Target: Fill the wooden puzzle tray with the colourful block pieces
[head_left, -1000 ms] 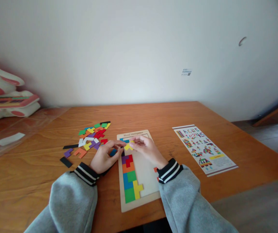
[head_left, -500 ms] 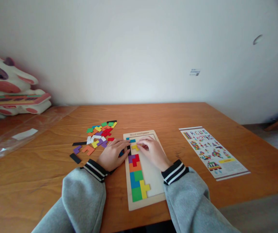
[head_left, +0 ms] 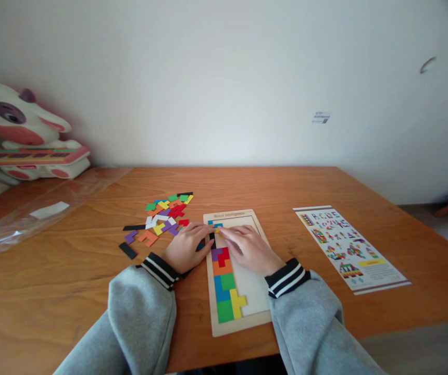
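Note:
A wooden puzzle board (head_left: 229, 329) lies in front of me, with coloured block pieces along its left side. My right hand (head_left: 252, 250) is over its upper part, fingers together, with the fingertips on a yellow puzzle piece (head_left: 218, 230) that they largely cover. This piece is just below a blue piece (head_left: 218, 225). My left hand (head_left: 187, 247) rests across the board's left edge, thumb apart from the outstretched fingers, beside a black piece (head_left: 212, 240). Lower down are a red piece (head_left: 223, 258), an orange piece (head_left: 223, 267) and a T-shaped yellow piece (head_left: 237, 303).
Loose coloured pieces (head_left: 163, 212) are heaped left of the board. To the right lies a printed pattern sheet (head_left: 349, 247). A clear plastic bag (head_left: 87, 194) and a cow-shaped toy keyboard (head_left: 32, 138) are at the far left. A white wall (head_left: 224, 94) stands behind the table.
My right hand has brought the yellow piece up and left, closer to the blue piece, and its fingers now cover more of it. My left hand stays at the board's edge. The view has shifted slightly.

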`<state>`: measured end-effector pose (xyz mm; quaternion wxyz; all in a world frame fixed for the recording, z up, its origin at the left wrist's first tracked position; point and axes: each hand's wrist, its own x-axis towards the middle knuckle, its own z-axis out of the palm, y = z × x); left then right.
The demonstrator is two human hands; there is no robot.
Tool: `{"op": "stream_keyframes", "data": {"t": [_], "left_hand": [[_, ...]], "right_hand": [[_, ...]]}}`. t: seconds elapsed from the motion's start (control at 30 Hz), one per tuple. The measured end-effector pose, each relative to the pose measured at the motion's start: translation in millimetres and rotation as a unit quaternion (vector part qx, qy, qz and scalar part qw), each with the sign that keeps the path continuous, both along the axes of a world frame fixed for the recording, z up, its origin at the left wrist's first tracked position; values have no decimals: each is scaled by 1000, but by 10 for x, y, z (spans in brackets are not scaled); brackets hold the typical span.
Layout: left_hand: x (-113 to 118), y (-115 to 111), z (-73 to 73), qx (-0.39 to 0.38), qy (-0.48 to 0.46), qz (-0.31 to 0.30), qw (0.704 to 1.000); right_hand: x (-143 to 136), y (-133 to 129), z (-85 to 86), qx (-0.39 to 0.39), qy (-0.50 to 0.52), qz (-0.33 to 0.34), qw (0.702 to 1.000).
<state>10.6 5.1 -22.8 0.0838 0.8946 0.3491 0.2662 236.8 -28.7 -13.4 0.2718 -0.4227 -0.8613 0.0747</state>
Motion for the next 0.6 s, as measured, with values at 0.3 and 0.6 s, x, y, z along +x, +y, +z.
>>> {"op": "stream_keyframes", "data": {"t": [0.3, 0.6], "left_hand": [[-3, -15, 15, 13, 12, -7, 1000], [-5, -17, -6, 19, -1, -9, 1000]], "right_hand": [[-6, 2, -25, -36, 54, 3, 998], [-10, 1, -43, -36, 74, 0, 997]]}}
